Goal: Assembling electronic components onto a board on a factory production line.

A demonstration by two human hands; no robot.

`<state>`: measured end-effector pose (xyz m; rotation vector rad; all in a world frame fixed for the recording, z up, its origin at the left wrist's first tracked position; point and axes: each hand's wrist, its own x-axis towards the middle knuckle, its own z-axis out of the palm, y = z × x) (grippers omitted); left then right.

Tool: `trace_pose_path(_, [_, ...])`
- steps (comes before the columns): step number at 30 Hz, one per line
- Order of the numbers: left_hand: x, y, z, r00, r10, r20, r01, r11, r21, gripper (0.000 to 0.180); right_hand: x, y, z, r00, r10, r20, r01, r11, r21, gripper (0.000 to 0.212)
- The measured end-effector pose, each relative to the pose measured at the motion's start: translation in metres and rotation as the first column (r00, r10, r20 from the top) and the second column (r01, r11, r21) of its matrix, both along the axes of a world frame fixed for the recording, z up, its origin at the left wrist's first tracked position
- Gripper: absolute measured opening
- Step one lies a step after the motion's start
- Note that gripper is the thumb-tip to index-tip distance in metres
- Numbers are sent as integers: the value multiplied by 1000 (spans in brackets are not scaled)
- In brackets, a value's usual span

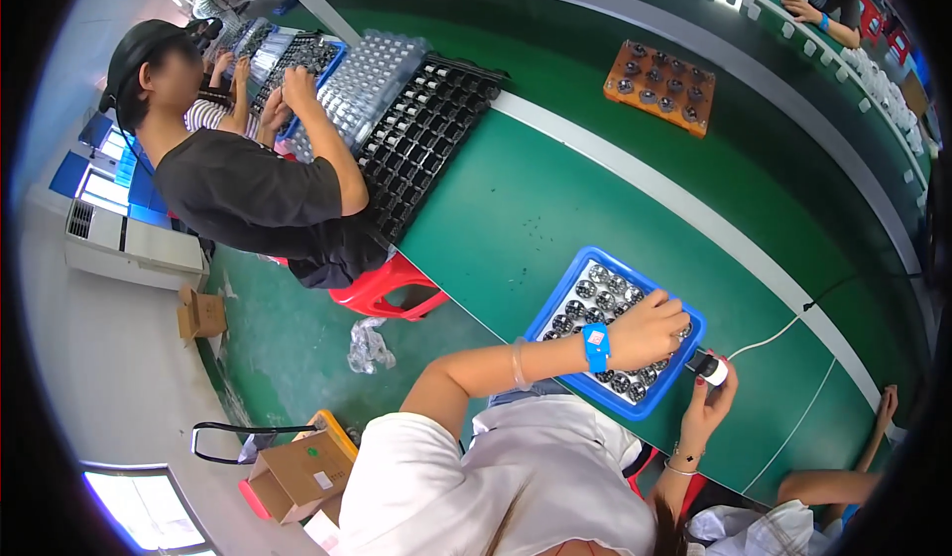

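a long green worktable runs diagonally across the view, its far edge marked by a pale strip; beyond it curves a green belt. to the left sits a co-worker in a dark cap and dark shirt, both hands raised close together, on a red stool. beside the co-worker, on the table, lie a black tray of many small compartments and a stack of clear plastic trays. an open cardboard box is at lower left.

nearest the wearer, a blue tray rests at the table's near edge, holding rows of parts on a white base. an orange tray with similar parts sits on the belt.

the wearer's left hand, in a blue wristband, reaches over the blue tray, fingers half curled down at its right side; whether they grip a part cannot be told. the right hand is closed around a white-and-black piece just outside the tray's right rim. a thin cable runs from beside that piece across the table. smallest are the round, shiny black-and-silver parts in the blue tray.
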<state>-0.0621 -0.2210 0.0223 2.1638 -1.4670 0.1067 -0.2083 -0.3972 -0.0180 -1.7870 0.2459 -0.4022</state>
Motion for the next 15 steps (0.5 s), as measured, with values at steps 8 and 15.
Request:
trace_pose_path(8, [-8,-5,14,995,0,-96,-18,981,-191,14,7,8,19,998,68,7,-65,980,-187,34])
trace_pose_path(15, [-2,2,22,994,-19,-107,6,992,-125,15,11,15,26,1000,20,3,-19,983,-182,33])
